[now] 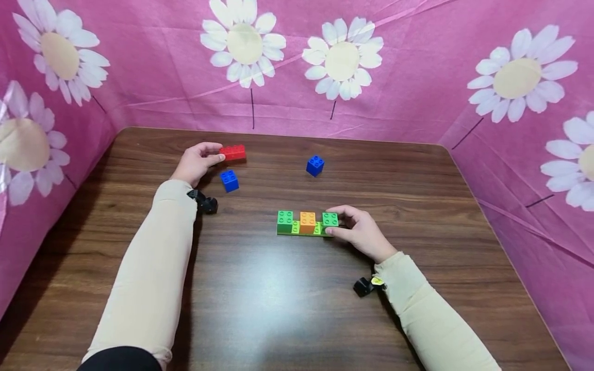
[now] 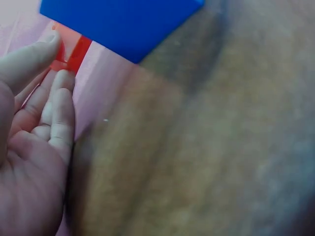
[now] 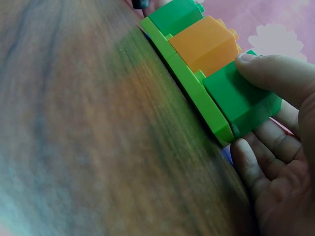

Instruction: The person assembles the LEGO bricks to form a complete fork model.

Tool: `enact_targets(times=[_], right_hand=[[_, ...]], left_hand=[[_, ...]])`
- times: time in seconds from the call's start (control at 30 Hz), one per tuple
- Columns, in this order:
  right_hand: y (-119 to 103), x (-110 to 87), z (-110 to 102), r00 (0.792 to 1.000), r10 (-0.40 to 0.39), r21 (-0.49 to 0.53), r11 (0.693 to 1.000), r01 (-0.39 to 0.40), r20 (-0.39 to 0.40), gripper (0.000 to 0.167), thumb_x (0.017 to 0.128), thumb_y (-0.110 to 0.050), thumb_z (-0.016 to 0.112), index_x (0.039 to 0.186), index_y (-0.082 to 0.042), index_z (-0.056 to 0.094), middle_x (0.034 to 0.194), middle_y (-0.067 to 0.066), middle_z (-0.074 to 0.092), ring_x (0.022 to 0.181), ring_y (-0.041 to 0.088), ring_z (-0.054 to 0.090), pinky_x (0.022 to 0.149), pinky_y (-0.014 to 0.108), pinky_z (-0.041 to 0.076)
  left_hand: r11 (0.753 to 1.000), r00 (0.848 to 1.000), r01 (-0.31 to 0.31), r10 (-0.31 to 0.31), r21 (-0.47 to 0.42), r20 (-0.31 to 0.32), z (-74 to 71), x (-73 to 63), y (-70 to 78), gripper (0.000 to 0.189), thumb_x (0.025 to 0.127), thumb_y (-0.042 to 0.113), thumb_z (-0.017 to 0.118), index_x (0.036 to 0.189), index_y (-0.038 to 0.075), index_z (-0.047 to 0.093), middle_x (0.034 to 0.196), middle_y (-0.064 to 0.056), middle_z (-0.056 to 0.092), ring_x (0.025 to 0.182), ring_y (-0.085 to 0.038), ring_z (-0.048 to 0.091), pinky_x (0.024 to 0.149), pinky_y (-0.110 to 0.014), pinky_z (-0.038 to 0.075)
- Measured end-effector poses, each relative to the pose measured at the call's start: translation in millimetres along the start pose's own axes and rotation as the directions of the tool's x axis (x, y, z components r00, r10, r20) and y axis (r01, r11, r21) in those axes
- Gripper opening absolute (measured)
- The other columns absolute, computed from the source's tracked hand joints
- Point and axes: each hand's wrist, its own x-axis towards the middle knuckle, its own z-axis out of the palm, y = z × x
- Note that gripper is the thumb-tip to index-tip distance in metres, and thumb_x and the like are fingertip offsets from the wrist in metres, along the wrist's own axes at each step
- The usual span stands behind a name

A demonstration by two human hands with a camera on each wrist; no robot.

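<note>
At the far left of the table, my left hand [image 1: 194, 163] pinches the end of a red toy brick [image 1: 234, 153] between thumb and fingers. A blue brick [image 1: 229, 181] stands just in front of it, large in the left wrist view. Near the middle lies a light green base strip [image 3: 206, 109] bearing a green brick [image 1: 285, 222] at its left end, an orange brick [image 1: 308, 222] mid-strip, and another green brick [image 1: 330, 219] at its right end. My right hand [image 1: 365, 236] grips that right green brick, thumb on the near side and fingers behind.
A second blue brick [image 1: 315, 165] sits apart on the wooden table [image 1: 260, 288], toward the back. Pink fabric [image 1: 287, 105] with large white flowers rises around the table's back and sides. Small black cameras [image 1: 363, 287] are strapped at both wrists.
</note>
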Motion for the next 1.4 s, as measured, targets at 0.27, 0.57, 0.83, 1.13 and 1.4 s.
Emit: enact_targets(times=[0.27,0.57,0.83,1.13,1.4], right_hand=[[-3,-1.2,1,1.000,0.011,0.006,1.000,-0.011,0.008,0.039,0.084,-0.016,0.083,0.121,-0.013,0.069,0.111,0.008,0.071,0.094,0.020,0.067,0.071,0.028,0.056],[-4,-2.8,2,0.998,0.022,0.068,0.998,-0.017,-0.065,0.039,0.083,-0.012,0.083,0.119,-0.010,0.070,0.103,0.010,0.069,0.085,0.018,0.060,0.067,0.025,0.052],[-15,-3.2,-4,0.996,0.028,0.079,0.997,-0.021,-0.090,0.040,0.084,-0.017,0.084,0.121,-0.013,0.070,0.102,0.006,0.069,0.084,0.019,0.060,0.068,0.026,0.052],[-24,-9.4,-19,0.993,0.011,0.020,1.000,-0.009,-0.120,0.040,0.084,-0.017,0.084,0.121,-0.013,0.069,0.101,0.009,0.068,0.083,0.019,0.062,0.068,0.025,0.053],[-36,-17.1,-30,0.990,-0.049,0.005,0.999,0.050,-0.130,0.037,0.083,-0.013,0.083,0.118,-0.009,0.070,0.100,0.003,0.069,0.083,0.019,0.065,0.068,0.024,0.055]], left_hand=[[0.994,0.998,-0.038,0.033,-0.106,-0.047,-8.4,-10.5,21.8,0.047,0.095,0.013,0.070,0.138,-0.002,0.056,0.111,0.007,0.065,0.094,-0.003,0.058,0.081,-0.019,0.050],[0.977,0.989,-0.135,0.122,-0.165,-0.088,-4.1,-27.8,46.1,0.042,0.092,0.008,0.073,0.131,-0.001,0.062,0.101,0.010,0.068,0.092,-0.008,0.057,0.080,-0.019,0.050],[0.965,0.973,-0.228,0.222,-0.130,-0.059,14.9,-57.6,63.6,0.036,0.090,0.007,0.076,0.125,0.003,0.067,0.090,0.006,0.068,0.082,-0.011,0.057,0.070,-0.019,0.047],[0.949,0.961,-0.276,0.275,-0.151,-0.023,38.7,-84.4,67.5,0.035,0.088,0.006,0.077,0.121,0.000,0.067,0.087,0.005,0.069,0.079,-0.011,0.059,0.067,-0.020,0.046],[0.951,0.959,-0.265,0.277,-0.157,0.058,57.9,-98.7,53.1,0.035,0.086,0.003,0.078,0.119,-0.002,0.067,0.089,0.001,0.069,0.080,-0.011,0.062,0.068,-0.021,0.050]])
